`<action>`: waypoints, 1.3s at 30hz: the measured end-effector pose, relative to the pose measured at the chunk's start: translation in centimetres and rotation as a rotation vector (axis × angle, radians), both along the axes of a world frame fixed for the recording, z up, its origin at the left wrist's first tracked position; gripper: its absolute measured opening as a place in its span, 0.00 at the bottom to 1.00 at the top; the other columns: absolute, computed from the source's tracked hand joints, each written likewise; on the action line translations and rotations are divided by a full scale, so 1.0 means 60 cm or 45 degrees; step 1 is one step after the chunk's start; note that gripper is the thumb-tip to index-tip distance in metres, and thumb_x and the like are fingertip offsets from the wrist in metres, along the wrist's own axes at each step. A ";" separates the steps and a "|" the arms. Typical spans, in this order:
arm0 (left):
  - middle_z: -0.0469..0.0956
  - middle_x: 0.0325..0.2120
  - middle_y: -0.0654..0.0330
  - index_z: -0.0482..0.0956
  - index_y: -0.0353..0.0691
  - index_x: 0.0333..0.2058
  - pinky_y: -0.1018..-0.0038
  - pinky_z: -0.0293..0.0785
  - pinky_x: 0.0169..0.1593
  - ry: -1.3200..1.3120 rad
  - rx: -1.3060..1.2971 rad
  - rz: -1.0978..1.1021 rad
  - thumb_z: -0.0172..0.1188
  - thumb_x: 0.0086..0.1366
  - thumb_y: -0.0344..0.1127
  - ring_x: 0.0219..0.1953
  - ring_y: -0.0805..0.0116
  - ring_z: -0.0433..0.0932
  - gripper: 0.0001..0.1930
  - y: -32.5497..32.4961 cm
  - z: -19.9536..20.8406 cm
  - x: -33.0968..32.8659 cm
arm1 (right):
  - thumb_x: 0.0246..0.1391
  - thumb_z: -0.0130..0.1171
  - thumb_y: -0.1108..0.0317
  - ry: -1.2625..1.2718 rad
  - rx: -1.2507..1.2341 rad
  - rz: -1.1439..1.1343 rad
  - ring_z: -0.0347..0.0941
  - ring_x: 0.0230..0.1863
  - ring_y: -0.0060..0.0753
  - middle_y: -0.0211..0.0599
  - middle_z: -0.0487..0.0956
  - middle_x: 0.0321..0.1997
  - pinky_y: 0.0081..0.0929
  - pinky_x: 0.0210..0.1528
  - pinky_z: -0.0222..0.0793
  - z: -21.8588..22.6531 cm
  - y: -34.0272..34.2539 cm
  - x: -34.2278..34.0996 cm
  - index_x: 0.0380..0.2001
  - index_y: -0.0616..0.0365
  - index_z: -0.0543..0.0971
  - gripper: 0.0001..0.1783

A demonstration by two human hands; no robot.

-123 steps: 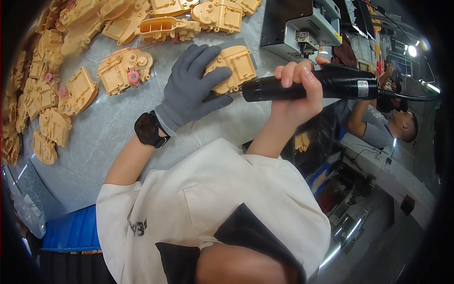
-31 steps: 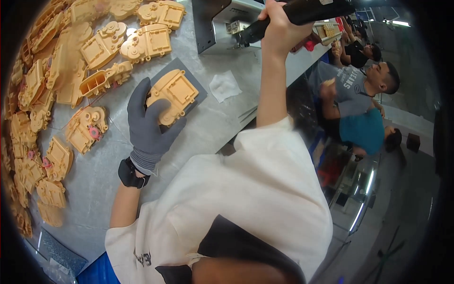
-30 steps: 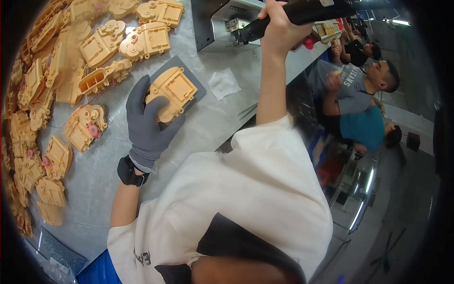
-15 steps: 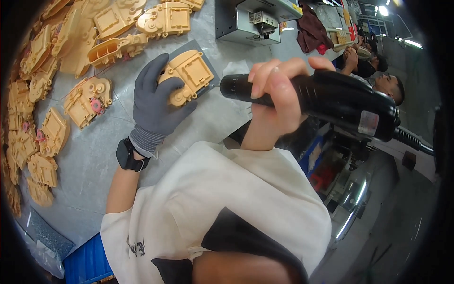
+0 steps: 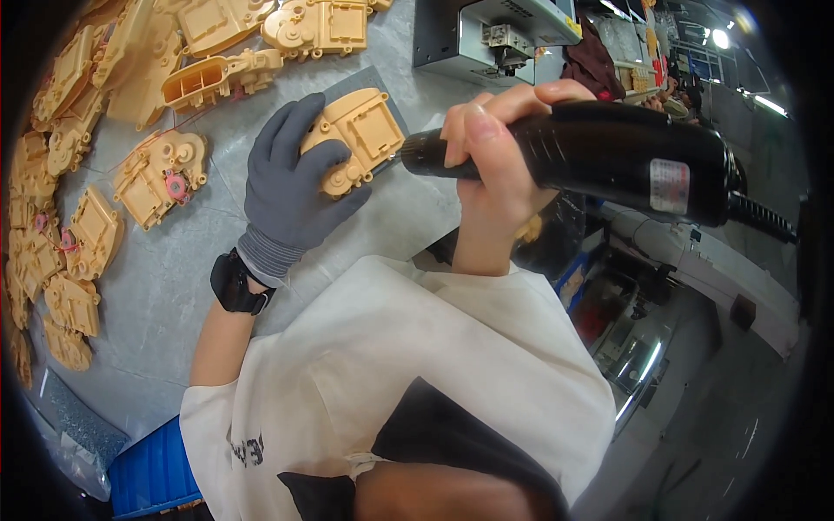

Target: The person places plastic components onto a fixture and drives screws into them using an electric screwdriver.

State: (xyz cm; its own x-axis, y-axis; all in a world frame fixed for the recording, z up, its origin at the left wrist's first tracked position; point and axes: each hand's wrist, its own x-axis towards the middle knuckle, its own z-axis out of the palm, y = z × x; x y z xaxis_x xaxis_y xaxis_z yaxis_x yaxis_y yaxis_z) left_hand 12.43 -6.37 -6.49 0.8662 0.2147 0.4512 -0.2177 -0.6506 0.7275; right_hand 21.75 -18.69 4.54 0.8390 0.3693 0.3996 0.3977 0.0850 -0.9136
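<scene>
The tan plastic housing [image 5: 356, 139] lies on a dark pad [image 5: 382, 87] on the grey counter [image 5: 156, 286], pinned by the gloved left hand [image 5: 291, 178] with fingers curled over its near edge. The bare right hand [image 5: 495, 156] is wrapped tight round a black electric screwdriver [image 5: 599, 156], whose tip seems to meet the housing's right edge. This looks like the fastening step, and the next move calls for keeping the bit square; half a second earlier the tool sat lower and short of the housing.

A grey worktop [image 5: 174, 286] carries many tan plastic housings [image 5: 161, 174], a dark mat [image 5: 360, 82] and a grey metal box [image 5: 486, 35]
</scene>
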 end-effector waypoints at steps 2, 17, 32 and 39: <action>0.63 0.53 0.52 0.69 0.47 0.35 0.59 0.63 0.53 0.014 -0.002 0.004 0.70 0.40 0.41 0.53 0.49 0.62 0.23 0.000 0.000 0.001 | 0.40 0.57 0.85 0.039 0.286 -0.026 0.67 0.16 0.19 0.33 0.72 0.17 0.15 0.19 0.63 -0.011 0.003 -0.001 0.42 0.63 0.60 0.25; 0.63 0.53 0.52 0.69 0.48 0.35 0.60 0.63 0.52 -0.020 -0.027 -0.007 0.68 0.41 0.42 0.52 0.49 0.63 0.22 0.002 -0.004 0.010 | 0.37 0.56 0.88 0.027 0.185 0.026 0.66 0.15 0.23 0.34 0.70 0.17 0.20 0.20 0.65 -0.015 0.002 0.004 0.42 0.58 0.59 0.28; 0.62 0.52 0.46 0.64 0.42 0.51 0.62 0.65 0.53 0.051 -0.026 0.064 0.70 0.41 0.45 0.51 0.49 0.67 0.38 -0.003 -0.004 -0.006 | 0.34 0.54 0.83 -0.469 0.106 -0.620 0.65 0.14 0.23 0.33 0.70 0.12 0.17 0.33 0.65 0.020 -0.038 0.198 0.35 0.68 0.65 0.18; 0.64 0.48 0.49 0.61 0.42 0.52 0.59 0.62 0.55 0.073 -0.014 0.083 0.68 0.41 0.44 0.49 0.49 0.66 0.39 0.000 0.006 0.000 | 0.41 0.51 0.80 -0.124 0.432 -0.269 0.62 0.12 0.29 0.34 0.67 0.17 0.32 0.22 0.65 0.023 -0.031 -0.006 0.48 0.58 0.59 0.27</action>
State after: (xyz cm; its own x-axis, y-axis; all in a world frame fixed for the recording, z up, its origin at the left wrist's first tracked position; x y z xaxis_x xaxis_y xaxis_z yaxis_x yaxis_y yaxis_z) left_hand 12.42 -6.38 -6.12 0.8746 0.2762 0.3985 -0.1326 -0.6542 0.7446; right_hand 21.40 -20.58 5.94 0.8345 0.0266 0.5504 0.5219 0.2821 -0.8050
